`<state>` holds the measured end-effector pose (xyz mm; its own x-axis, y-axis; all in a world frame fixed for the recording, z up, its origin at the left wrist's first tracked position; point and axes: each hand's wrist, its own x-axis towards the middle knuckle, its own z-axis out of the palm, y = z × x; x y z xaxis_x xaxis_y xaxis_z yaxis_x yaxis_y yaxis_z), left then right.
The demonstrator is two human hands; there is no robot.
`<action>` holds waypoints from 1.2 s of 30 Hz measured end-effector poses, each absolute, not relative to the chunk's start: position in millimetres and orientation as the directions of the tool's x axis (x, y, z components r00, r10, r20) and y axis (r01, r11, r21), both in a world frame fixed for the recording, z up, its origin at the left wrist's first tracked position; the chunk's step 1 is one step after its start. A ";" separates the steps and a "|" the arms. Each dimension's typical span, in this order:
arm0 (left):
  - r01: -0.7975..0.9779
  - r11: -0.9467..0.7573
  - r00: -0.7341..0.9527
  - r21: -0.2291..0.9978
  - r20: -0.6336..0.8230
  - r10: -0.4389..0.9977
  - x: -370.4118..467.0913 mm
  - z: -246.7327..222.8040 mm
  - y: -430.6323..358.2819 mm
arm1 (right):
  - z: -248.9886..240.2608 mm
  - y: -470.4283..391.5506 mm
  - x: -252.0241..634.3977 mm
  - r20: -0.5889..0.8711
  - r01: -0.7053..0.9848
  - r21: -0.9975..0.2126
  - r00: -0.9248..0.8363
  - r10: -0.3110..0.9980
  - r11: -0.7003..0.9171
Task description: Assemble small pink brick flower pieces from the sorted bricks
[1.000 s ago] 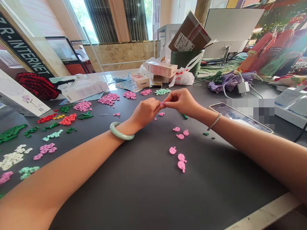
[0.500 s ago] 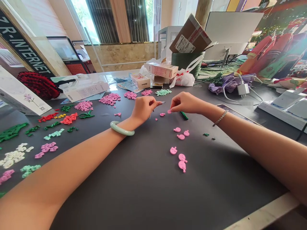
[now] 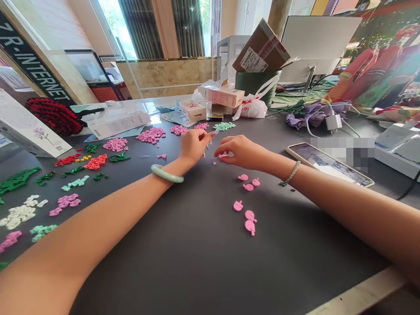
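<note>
My left hand (image 3: 194, 146), wearing a jade-coloured bangle, is raised over the table with thumb and fingertips pinched together. What it holds, if anything, is too small to make out. My right hand (image 3: 241, 152) is just to its right, fingers curved and apart, around a small pink piece (image 3: 222, 155) on the table. Whether the fingers touch it cannot be seen. A tiny pink piece (image 3: 214, 163) lies between the hands. Nearer to me are several round pink pieces with short tabs, one of them a pink disc (image 3: 250, 226).
Sorted piles of small plastic pieces cover the left side, including pink pieces (image 3: 151, 135), white pieces (image 3: 20, 215) and red pieces (image 3: 96, 162). A phone (image 3: 328, 164) lies beyond my right forearm. Boxes (image 3: 221, 95) and a plastic bag (image 3: 251, 108) stand at the back.
My right hand has moved left toward my left hand and its pinch has opened; the pink disc it held no longer shows there. The phone is now more exposed.
</note>
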<state>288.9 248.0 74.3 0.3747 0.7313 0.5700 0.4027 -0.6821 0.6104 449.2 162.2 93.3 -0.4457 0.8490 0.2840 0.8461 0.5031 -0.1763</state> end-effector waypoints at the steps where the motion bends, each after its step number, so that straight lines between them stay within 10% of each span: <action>1: 0.405 -0.678 0.370 0.613 0.568 0.735 289.1 74.4 247.9 | 90.1 162.8 445.9 0.288 0.831 -0.140 -0.486 0.825 0.539; 20: 0.426 -0.664 0.344 0.614 0.569 0.747 288.8 73.5 250.8 | 84.8 165.6 440.0 0.093 0.826 0.030 -0.563 0.821 0.563; 36: 0.428 -0.680 0.350 0.596 0.584 0.732 287.9 73.0 251.7 | 88.2 172.5 455.9 0.152 0.807 -0.176 -0.544 0.825 0.564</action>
